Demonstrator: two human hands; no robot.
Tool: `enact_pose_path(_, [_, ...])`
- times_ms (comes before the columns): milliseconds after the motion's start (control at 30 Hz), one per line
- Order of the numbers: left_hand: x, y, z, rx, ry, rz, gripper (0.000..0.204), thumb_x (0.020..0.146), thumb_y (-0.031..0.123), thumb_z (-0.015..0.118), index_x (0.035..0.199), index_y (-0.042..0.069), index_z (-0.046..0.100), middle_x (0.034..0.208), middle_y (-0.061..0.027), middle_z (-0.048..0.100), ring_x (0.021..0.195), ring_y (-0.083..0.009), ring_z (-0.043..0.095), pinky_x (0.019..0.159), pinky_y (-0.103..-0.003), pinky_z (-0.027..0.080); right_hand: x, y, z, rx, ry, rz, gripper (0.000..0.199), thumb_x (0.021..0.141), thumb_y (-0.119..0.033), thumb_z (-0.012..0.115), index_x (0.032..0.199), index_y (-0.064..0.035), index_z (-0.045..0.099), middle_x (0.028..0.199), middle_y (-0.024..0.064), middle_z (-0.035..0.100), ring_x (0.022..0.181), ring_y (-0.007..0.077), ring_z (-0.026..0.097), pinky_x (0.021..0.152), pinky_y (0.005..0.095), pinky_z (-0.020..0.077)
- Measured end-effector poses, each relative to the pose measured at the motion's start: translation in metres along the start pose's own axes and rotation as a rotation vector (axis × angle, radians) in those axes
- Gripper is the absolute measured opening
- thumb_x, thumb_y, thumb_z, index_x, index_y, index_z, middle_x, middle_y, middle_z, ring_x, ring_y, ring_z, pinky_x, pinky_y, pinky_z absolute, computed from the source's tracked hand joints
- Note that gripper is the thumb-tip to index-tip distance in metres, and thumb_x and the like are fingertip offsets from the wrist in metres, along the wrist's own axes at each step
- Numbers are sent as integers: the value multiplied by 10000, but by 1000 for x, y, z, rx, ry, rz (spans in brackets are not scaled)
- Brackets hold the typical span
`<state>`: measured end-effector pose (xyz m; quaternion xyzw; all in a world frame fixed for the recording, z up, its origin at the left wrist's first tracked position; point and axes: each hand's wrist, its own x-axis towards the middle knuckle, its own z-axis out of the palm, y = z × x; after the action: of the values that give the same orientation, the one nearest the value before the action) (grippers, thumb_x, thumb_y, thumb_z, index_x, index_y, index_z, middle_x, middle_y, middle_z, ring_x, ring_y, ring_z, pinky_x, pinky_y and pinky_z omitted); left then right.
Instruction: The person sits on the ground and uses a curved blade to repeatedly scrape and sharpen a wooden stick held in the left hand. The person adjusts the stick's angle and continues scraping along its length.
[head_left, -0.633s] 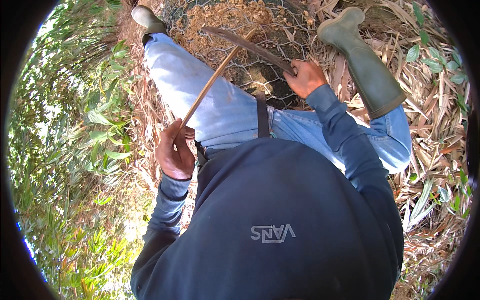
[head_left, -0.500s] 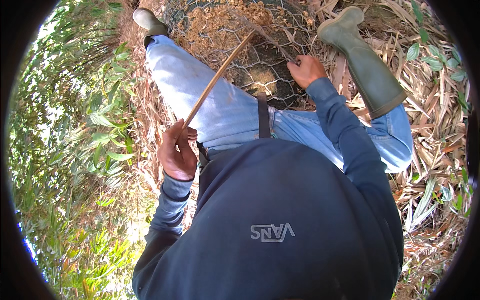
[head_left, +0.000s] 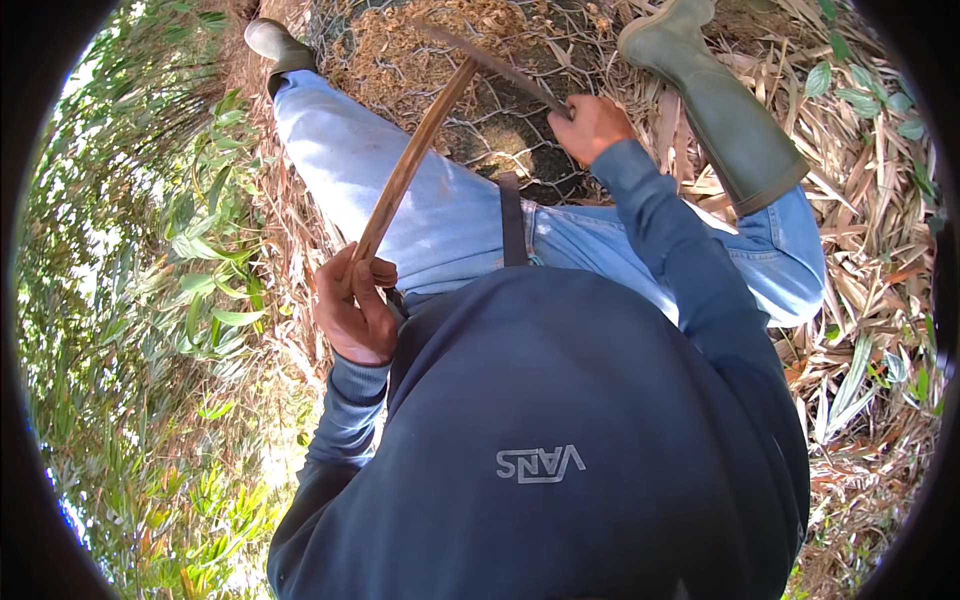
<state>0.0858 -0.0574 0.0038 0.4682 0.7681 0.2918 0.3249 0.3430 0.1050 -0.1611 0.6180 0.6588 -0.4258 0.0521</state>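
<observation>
Pinched between the thumb and fingers of my left hand (head_left: 356, 310) is the lower end of a long brown wooden strip (head_left: 414, 155), likely split bamboo. It slants up and to the right, over my left thigh. My right hand (head_left: 594, 130) is closed round the handle of a knife (head_left: 518, 80), whose handle is mostly hidden in the fist. The knife's dark narrow blade points up and left, crossing the strip's far end. Whether the two touch there I cannot tell.
I sit with legs spread, in jeans (head_left: 380, 180) and green rubber boots (head_left: 720, 120). Between the legs lies wire mesh (head_left: 500, 140) with brown shavings (head_left: 400, 50) on it. Dry leaves (head_left: 860, 220) cover the ground at right; green plants (head_left: 215, 260) grow at left.
The knife and my right hand have shifted left and slightly up. The strip has turned to show more of its broad face, its far end now further left. My left hand stays about in place.
</observation>
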Motion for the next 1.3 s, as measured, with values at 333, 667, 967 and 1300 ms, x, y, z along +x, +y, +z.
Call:
enact_pose_path(333, [8, -4, 6, -59, 7, -4, 194, 1010, 75, 428, 1121, -80, 464, 731, -126, 645, 624, -149, 625, 602, -264, 511, 10, -1, 5, -64, 87, -14, 378, 810, -365, 614, 895, -2, 678, 719, 226, 649, 690, 395, 649, 684, 459, 514])
enact_pose_path(667, [10, 4, 10, -45, 10, -12, 199, 1028, 131, 409, 1097, -54, 430, 701, -133, 626, 601, -159, 607, 578, -265, 493, 4, -10, -3, 12, -53, -26, 363, 804, -360, 621, 857, -5, 681, 660, 211, 632, 660, 372, 650, 665, 469, 505])
enact_pose_path(967, [10, 2, 10, -41, 24, -18, 197, 1025, 123, 413, 1106, -55, 429, 701, -133, 630, 590, -160, 612, 582, -267, 504, 2, -15, -5, 0, -40, -22, 359, 793, -345, 643, 877, 3, 663, 700, 220, 642, 697, 377, 656, 691, 463, 511])
enact_pose_path(1300, [9, -9, 3, 36, 21, 75, 199, 996, 35, 442, 1149, -77, 503, 746, -137, 659, 644, -162, 639, 622, -275, 521, -25, -26, -13, 47, -115, -311, 308, 768, -348, 644, 870, -60, 681, 708, 192, 661, 695, 382, 667, 692, 474, 533])
